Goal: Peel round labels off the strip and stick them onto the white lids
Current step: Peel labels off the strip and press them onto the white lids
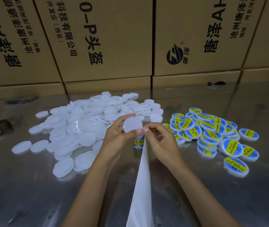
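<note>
1. A plain white lid point(133, 125) is held up above the table, gripped at its edge by the left hand point(116, 136), fingers curled round it.
2. The right hand point(160, 141) pinches something small right beside the lid's right edge, thumb and fingertips closed together; what it pinches is too small to tell.
3. The white label strip point(142, 177) runs from the bottom edge up to the hands; a blue and yellow label point(137, 141) shows just under the lid.
4. Left of the hands lies a heap of unlabelled lids point(84, 122) on the shiny metal table point(32, 194).
5. Right lies a pile of labelled lids point(212, 135).
6. Cardboard boxes point(105, 38) stand stacked behind.
</note>
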`<state>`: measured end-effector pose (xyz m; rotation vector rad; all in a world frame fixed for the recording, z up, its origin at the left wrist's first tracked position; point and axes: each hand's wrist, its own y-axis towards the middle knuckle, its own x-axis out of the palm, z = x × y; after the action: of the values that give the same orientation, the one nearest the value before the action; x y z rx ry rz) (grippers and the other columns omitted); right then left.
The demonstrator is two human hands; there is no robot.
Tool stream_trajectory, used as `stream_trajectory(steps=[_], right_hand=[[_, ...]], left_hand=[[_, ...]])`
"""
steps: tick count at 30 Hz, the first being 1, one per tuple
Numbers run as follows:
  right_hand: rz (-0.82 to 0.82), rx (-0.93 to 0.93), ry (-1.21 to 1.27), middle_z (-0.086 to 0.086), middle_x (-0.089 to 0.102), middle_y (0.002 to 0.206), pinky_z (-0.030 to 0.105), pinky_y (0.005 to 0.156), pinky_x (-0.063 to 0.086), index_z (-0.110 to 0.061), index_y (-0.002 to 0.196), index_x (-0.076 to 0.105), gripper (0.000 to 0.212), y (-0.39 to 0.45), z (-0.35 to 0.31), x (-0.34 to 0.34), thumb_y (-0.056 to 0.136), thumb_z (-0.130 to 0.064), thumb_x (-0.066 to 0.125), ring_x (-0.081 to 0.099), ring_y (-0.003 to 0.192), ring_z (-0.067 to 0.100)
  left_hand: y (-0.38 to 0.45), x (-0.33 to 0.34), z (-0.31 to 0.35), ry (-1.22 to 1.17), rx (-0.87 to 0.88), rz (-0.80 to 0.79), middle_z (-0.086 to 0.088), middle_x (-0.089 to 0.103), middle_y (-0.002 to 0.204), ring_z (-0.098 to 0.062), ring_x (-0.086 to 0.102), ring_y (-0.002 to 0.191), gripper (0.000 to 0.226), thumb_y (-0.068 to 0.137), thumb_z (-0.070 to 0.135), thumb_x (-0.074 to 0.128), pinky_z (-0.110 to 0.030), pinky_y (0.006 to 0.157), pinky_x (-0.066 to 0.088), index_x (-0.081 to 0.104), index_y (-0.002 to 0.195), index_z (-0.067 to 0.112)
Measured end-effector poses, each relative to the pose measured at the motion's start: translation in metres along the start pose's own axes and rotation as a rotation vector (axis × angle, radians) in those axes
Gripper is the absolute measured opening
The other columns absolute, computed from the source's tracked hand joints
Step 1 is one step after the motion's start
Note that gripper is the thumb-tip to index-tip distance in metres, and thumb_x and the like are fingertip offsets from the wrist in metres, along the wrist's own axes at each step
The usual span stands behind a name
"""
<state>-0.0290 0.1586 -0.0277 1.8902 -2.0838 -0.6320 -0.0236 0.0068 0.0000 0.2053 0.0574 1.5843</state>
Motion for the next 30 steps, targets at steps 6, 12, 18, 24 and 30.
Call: stream_trajectory(steps=[6,12,18,24,30], right_hand=[[-0.016,-0.044,-0.006,-0.005,0.066,0.079,0.013,0.069,0.043,-0.014,0.087,0.067,0.007,-0.001,0.003,0.001,0.091,-0.009,0.068,0.056,0.072,0.008],[0.005,0.055,0.002,-0.010,0.070,0.102,0.008,0.081,0.043,-0.017,0.105,0.067,0.016,0.005,0.014,-0.001,0.095,-0.007,0.061,0.063,0.100,0.003],[-0.296,0.398,0.084,-0.002,0.052,0.144,0.032,0.110,0.041,-0.025,0.151,0.031,0.071,0.015,0.034,0.001,0.091,0.013,0.033,0.050,0.131,0.012],[-0.271,0.280,-0.085,-0.011,0.060,0.111,0.006,0.081,0.045,-0.018,0.146,0.038,0.062,0.013,0.039,0.008,0.091,0.002,0.059,0.059,0.092,-0.008],[-0.206,0.183,-0.160,0.006,0.062,0.105,0.021,0.084,0.050,-0.022,0.101,0.064,0.033,0.009,0.038,0.010,0.076,-0.011,0.081,0.061,0.091,0.012]], left_hand=[[-0.001,0.003,-0.001,-0.053,-0.004,-0.056,-0.016,0.071,0.113,-0.019,0.070,0.067,0.028,0.092,0.007,0.070,-0.024,0.062,0.057,0.073,0.114,0.023],[0.004,-0.001,-0.004,-0.004,0.009,0.152,-0.005,0.069,0.110,-0.033,0.076,0.086,0.022,0.096,0.006,0.064,-0.036,0.062,0.062,0.072,0.109,0.023],[0.008,-0.007,-0.010,-0.054,-0.059,0.168,-0.013,0.069,0.111,-0.032,0.076,0.079,0.021,0.100,0.005,0.056,-0.029,0.055,0.057,0.065,0.115,0.017],[0.010,-0.009,-0.016,0.024,-0.040,0.101,0.003,0.078,0.098,-0.016,0.074,0.095,0.032,0.103,0.010,0.049,-0.030,0.065,0.052,0.063,0.118,0.034],[0.011,-0.003,-0.027,0.183,0.008,0.189,0.006,0.065,0.109,-0.001,0.066,0.098,0.047,0.082,0.021,0.080,-0.025,0.085,0.058,0.054,0.111,0.047]])
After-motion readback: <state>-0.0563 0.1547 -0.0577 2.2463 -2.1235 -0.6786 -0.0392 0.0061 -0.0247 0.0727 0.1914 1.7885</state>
